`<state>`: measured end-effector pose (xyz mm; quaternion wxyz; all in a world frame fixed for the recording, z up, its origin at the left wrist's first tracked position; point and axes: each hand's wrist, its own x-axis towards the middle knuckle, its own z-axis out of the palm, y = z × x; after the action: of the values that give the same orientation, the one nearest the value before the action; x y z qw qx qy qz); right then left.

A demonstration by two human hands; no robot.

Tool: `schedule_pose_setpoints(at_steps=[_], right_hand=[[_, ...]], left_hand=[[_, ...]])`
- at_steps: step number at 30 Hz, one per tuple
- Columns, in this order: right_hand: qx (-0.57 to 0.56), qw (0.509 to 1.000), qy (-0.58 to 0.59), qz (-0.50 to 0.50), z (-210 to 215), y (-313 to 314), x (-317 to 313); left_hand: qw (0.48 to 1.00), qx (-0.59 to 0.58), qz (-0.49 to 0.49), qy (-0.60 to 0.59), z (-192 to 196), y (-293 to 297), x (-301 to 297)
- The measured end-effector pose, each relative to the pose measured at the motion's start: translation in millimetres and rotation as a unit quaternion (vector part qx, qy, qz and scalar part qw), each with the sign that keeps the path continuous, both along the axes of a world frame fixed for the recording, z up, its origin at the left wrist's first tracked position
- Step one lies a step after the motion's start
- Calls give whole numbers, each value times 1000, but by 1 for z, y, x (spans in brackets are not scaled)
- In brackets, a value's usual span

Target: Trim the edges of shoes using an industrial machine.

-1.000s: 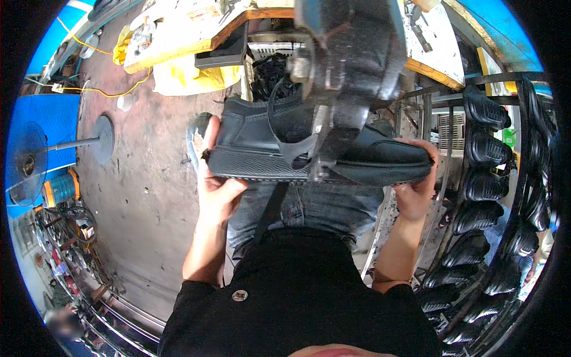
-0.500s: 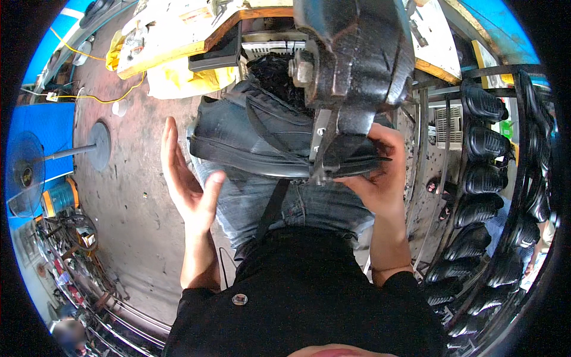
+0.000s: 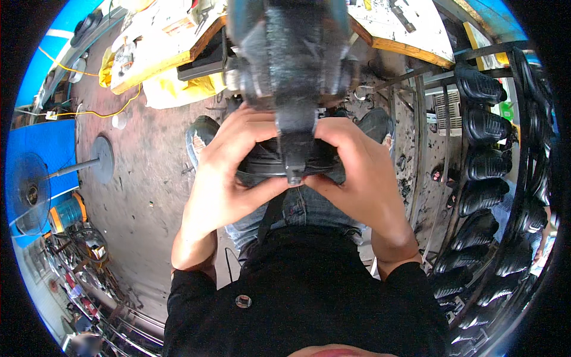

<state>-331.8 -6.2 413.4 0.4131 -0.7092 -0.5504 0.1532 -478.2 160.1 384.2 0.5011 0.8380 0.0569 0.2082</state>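
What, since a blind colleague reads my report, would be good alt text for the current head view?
A bare left hand and bare right hand grip a mostly hidden black shoe, one on each side of a dark metal machine arm that covers its middle. At right are rows of shiny black footwear; at left, a round-based pedestal fan.

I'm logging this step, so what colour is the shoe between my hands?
The shoe is black; the head view shows it best.

shoe workshop: machine (image 3: 289,65), worktable (image 3: 425,35), racked black shoes (image 3: 488,124)
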Motion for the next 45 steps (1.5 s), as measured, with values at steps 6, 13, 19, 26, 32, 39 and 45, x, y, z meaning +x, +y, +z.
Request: schedule_pose_setpoints(at_steps=[6,13,19,26,32,39,45], right_hand=[[33,999,10,38,-20,-3,11],[51,933,355,-24,-200,-45,9],[-24,894,448,-1,-176,-72,55],[-48,971,201,-118,-109,-108,109],[58,977,155,-135,-51,-110,124],[115,987,61,-96,-3,-82,94],[86,981,144,-98,-1,-60,54]], left_hand=[[993,-107,5,-40,-32,-8,-11],[933,-345,0,-99,-63,-29,-4],[902,-405,28,-150,-74,-47,10],[870,-473,61,-124,-68,-56,5],[782,-595,114,-149,-73,-60,-10],[744,-639,101,-166,-90,-54,-35],[707,-665,146,-193,-114,-37,-75]])
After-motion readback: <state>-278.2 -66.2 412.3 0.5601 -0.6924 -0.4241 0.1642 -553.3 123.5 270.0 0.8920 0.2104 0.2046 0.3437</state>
